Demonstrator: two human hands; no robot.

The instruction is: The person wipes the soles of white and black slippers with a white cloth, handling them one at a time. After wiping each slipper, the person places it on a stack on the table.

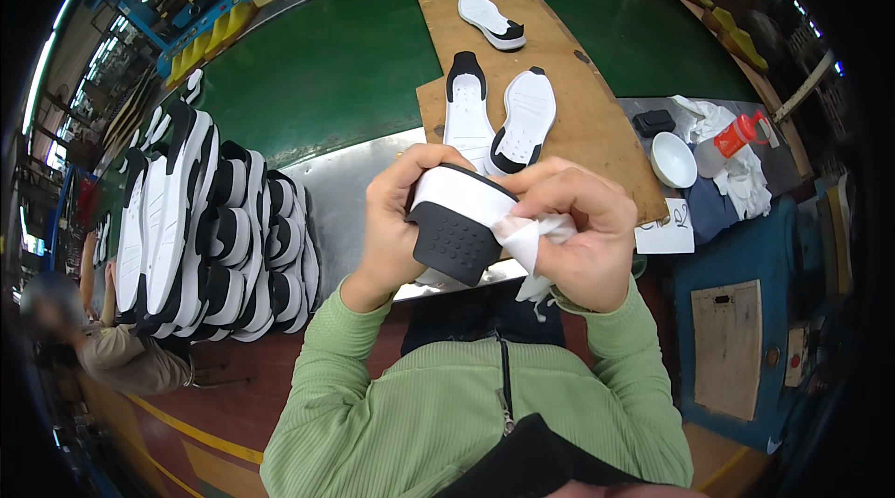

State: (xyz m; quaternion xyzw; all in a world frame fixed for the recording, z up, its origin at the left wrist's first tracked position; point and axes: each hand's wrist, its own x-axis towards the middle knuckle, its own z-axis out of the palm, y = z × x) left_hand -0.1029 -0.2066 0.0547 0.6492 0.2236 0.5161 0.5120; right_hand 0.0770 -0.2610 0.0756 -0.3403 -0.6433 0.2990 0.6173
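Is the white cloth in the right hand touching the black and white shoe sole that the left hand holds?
Touching. In the head view, the white cloth in the right hand presses against the shoe sole, gripped by the left hand; no gap shows.

A stack of black-and-white rubber shoe soles [210, 237] stands on the counter [345, 190] at left; three loose soles lie on the brown wooden board [578, 116] behind; a white bowl [672, 159] sits right.

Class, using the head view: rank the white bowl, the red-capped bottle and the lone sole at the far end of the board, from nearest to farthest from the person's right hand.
From the right hand:
1. White bowl, on the bench to the right.
2. Red-capped bottle, further right, beside the rags.
3. Lone sole, at the board's far end.
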